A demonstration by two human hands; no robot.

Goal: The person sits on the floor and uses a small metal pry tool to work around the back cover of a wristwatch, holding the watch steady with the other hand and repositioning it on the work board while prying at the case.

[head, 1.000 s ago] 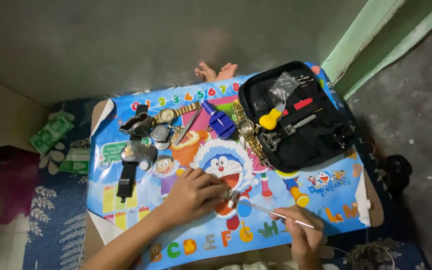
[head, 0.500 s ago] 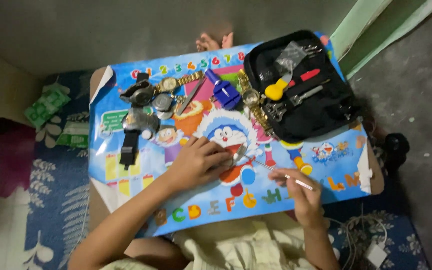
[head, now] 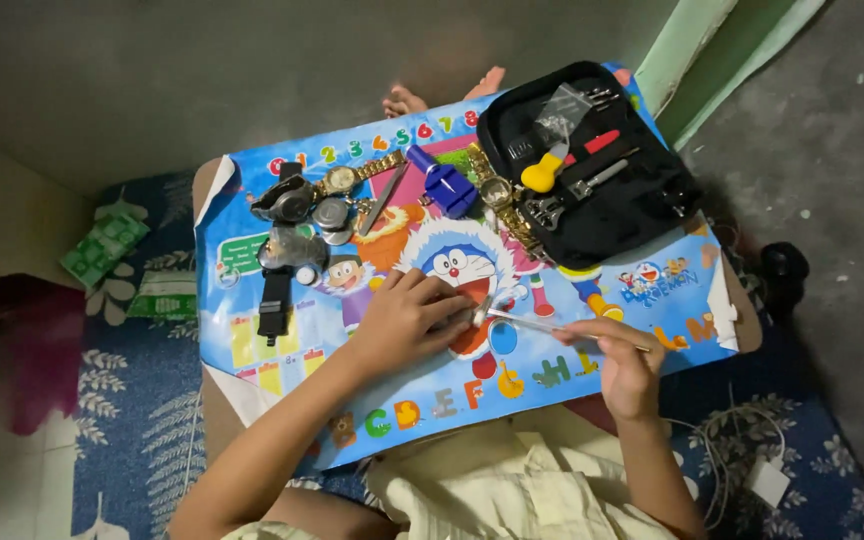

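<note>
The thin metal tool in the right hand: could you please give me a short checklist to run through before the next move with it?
1. Right hand grips thin metal tool: ok.
2. Tool tip meets small metal piece under left hand: cannot tell.
3. Left hand pins that piece to the colourful cartoon mat: ok.
4. Piece itself visible: not ok, mostly hidden by fingers.
5. Open black tool case lies apart from both hands: ok.

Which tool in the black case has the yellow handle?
It is the one lying in the middle of the black case: the yellow-handled tool. The tool beside it has a red handle, and the wrench-like one is plain metal.
</note>
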